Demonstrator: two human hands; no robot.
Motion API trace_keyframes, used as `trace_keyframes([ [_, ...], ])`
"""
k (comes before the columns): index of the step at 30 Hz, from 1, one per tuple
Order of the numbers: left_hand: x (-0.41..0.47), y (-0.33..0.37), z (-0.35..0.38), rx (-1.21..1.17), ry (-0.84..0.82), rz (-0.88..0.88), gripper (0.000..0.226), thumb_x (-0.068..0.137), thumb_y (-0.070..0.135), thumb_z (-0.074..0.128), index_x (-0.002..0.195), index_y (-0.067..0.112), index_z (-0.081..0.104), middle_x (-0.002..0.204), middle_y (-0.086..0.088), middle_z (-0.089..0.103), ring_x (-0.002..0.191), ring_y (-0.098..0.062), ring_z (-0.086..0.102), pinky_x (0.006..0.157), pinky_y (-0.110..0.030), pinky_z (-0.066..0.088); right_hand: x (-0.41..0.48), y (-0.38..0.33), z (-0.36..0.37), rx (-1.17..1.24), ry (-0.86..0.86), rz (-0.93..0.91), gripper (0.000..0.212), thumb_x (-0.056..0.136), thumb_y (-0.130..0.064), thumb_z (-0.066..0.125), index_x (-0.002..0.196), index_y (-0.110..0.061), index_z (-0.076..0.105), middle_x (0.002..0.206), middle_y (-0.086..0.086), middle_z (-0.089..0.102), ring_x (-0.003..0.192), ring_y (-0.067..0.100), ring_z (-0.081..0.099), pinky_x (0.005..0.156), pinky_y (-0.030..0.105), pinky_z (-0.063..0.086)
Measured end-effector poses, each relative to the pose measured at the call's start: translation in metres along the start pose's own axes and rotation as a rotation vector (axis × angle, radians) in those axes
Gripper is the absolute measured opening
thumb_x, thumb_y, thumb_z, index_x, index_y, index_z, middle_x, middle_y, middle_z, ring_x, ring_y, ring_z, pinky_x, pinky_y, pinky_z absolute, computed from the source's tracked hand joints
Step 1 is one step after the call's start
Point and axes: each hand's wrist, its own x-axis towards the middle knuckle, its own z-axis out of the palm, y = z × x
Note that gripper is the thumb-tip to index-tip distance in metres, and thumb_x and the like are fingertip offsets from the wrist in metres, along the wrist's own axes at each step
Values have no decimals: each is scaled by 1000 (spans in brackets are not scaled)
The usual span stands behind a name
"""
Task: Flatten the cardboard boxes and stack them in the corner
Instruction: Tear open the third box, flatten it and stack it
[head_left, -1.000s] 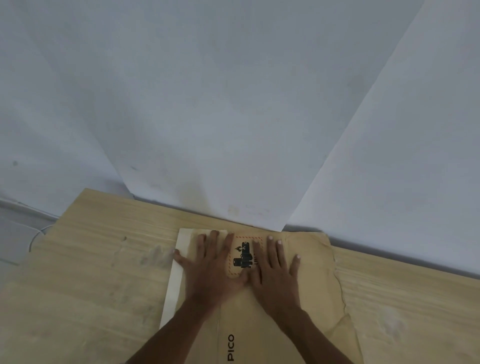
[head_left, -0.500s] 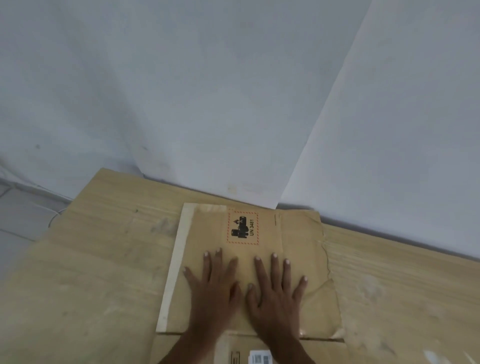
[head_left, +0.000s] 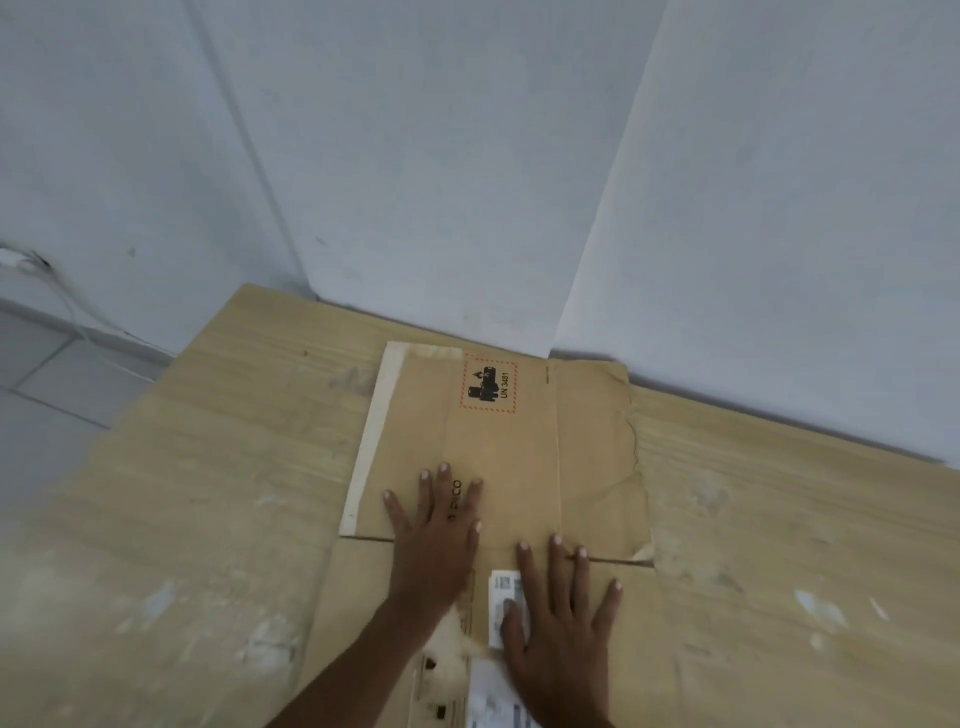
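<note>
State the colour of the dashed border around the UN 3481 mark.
Orange-red, on the hazard label, head view.

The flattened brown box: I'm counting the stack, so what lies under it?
Under the flattened brown box a paler sheet shows as a strip along its left edge, on the wooden board. Both hands press flat on top. Any further layers are covered.

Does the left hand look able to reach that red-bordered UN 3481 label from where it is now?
Probably yes: the left hand lies flat on the cardboard, and only bare board lies between it and the label.
</note>
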Motion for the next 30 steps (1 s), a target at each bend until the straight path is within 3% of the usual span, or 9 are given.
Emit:
trace_keyframes([
  [3, -71, 6, 11, -40, 18, 106, 59, 88, 34, 44, 146, 22, 46, 155, -22, 36, 139, -44, 40, 102, -73, 33, -1, -4, 0, -2, -86, -3, 64, 93, -52, 35, 152, -29, 30, 159, 12, 28, 145, 39, 27, 110, 72, 13],
  [6, -153, 0, 27, -28, -74, 170, 68, 82, 56, 53, 145, 31, 48, 155, -15, 39, 138, -43, 41, 99, -78, 26, -1, -2, 0, -27, -152, 6, 65, 96, -54, 28, 155, -29, 21, 161, 12, 22, 146, 39, 22, 109, 73, 14],
  [12, -169, -21, 27, 21, -230, 172, 79, 86, 83, 30, 153, 43, 26, 163, -4, 26, 146, -36, 18, 103, -72, 6, -32, -4, -18, 61, -276, -3, 71, 99, -55, 28, 155, -31, -9, 162, 7, -19, 149, 31, -16, 116, 63, -3],
  [15, -168, -20, 20, 4, -307, 185, 88, 81, 90, 27, 155, 42, 22, 164, -6, 20, 146, -39, 17, 99, -76, 10, -99, -7, -5, 25, -257, 17, 69, 96, -66, 23, 156, -34, 9, 164, 6, 6, 151, 29, 6, 112, 66, 5],
  [18, -170, -29, 9, 57, -354, 302, 122, 58, 103, 33, 157, 37, 9, 165, -14, 3, 148, -50, 5, 93, -88, 13, -130, -6, 6, -31, -229, 61, 68, 96, -68, 17, 153, -32, 26, 160, 9, 28, 145, 32, 22, 106, 68, 14],
  [20, -167, -33, -1, 113, -377, 386, 132, 52, 99, 48, 154, 41, -14, 161, -13, -27, 144, -47, -23, 96, -86, -1, -126, -7, 5, -41, -240, 57, 70, 95, -71, 17, 153, -32, 28, 158, 10, 29, 143, 34, 29, 102, 69, 15],
  [22, -164, -34, -13, 144, -449, 417, 129, 61, 86, 61, 151, 41, -20, 158, -12, -35, 142, -45, -30, 100, -83, -2, -123, -5, 0, -24, -306, 30, 80, 89, -80, 22, 154, -33, 24, 160, 10, 22, 144, 36, 28, 104, 69, 14],
  [27, -164, -26, -32, 201, -497, 467, 124, 70, 60, 76, 155, 32, -10, 162, -17, -22, 146, -51, -14, 106, -79, 11, -136, 8, -15, -25, -365, -155, 122, 64, -97, 37, 147, -35, -27, 148, 8, -42, 138, 31, -37, 109, 65, -12],
  [30, -166, -29, -48, 167, -521, 493, 115, 73, 55, 76, 157, 31, 1, 164, -17, -9, 148, -49, -1, 109, -73, 20, -145, 18, -19, -99, -317, -235, 109, 81, -65, 55, 144, -41, -31, 156, 10, -28, 145, 39, -21, 113, 65, 0],
])
